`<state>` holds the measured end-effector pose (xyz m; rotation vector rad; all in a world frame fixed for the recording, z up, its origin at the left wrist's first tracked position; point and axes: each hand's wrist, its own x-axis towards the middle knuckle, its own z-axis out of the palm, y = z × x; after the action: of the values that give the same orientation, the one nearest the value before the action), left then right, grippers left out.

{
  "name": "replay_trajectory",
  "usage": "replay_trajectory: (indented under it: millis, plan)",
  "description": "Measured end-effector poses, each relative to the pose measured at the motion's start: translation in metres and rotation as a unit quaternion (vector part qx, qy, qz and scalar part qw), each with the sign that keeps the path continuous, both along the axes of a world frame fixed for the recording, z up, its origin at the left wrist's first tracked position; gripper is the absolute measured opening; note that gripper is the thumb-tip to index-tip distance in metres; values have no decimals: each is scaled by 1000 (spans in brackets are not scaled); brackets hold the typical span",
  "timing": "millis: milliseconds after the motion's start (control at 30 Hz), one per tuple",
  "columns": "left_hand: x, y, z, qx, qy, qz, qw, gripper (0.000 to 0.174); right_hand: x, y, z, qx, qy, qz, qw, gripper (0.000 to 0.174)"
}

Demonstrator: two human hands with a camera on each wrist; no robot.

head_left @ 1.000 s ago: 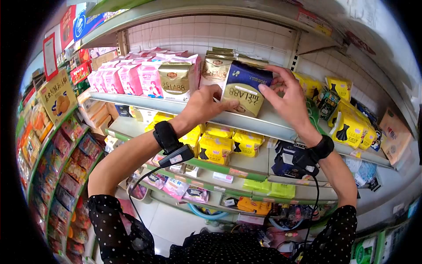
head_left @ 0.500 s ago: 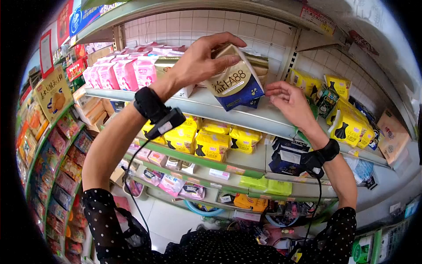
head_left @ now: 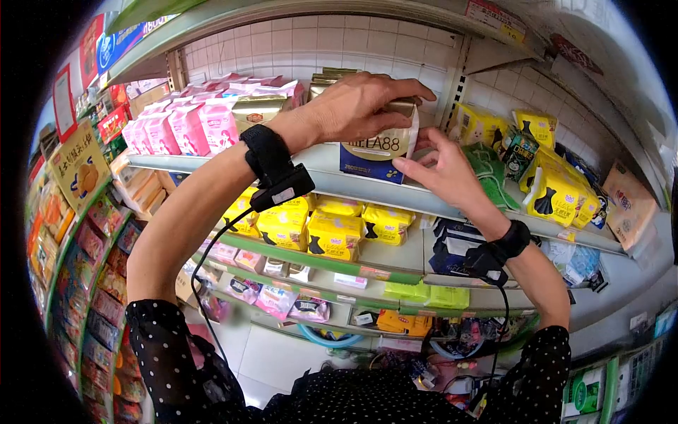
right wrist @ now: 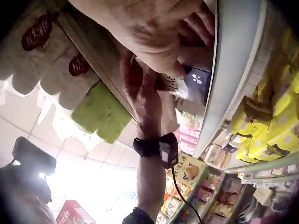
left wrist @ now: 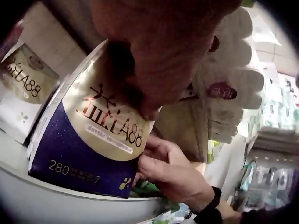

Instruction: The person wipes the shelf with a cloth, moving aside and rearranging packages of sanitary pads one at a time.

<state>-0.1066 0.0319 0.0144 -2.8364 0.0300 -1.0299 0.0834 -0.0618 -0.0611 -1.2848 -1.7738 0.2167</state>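
Observation:
A gold and navy pack of sanitary pads (head_left: 371,166) stands near the front edge of the upper shelf, its lettering upright. My left hand (head_left: 357,106) reaches over the top and grips it, thumb across the front. At the lower right side, my right hand (head_left: 445,169) pinches the pack's edge, thumb in front and fingers at the side. The left wrist view shows the pack's navy lower half (left wrist: 84,163) and the right hand (left wrist: 173,172) at its corner. Both hands overlap in the right wrist view, hiding most of the pack (right wrist: 198,84).
Pink packs (head_left: 187,127) stand in rows to the left on the same shelf (head_left: 311,166). To the right are a green net bag (head_left: 487,173) and yellow packs (head_left: 561,198). More yellow packs (head_left: 335,237) fill the shelf below. A curved snack rack (head_left: 92,304) stands at far left.
The pack has been turned from upside down to upright and set at the shelf's front. The left hand went from its lower left side to its top; the right hand came back to its edge.

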Motion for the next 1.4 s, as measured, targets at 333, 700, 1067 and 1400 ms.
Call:
replay_trajectory:
  millis: [333,700,1067,1400]
  plan:
    - [-36,-10,-22,-24,-230,51,972,51,-3,4,-5,54,-10,-34,998,66]
    - [-62,-40,-51,40,-111,150,982,79,-23,3,5,-11,15,85,996,84]
    - [-145,24,-32,19,65,381,922,102,-17,2,3,-93,33,93,991,78]
    - [-135,41,-36,37,41,391,919,84,-14,7,-7,-63,54,83,993,81]
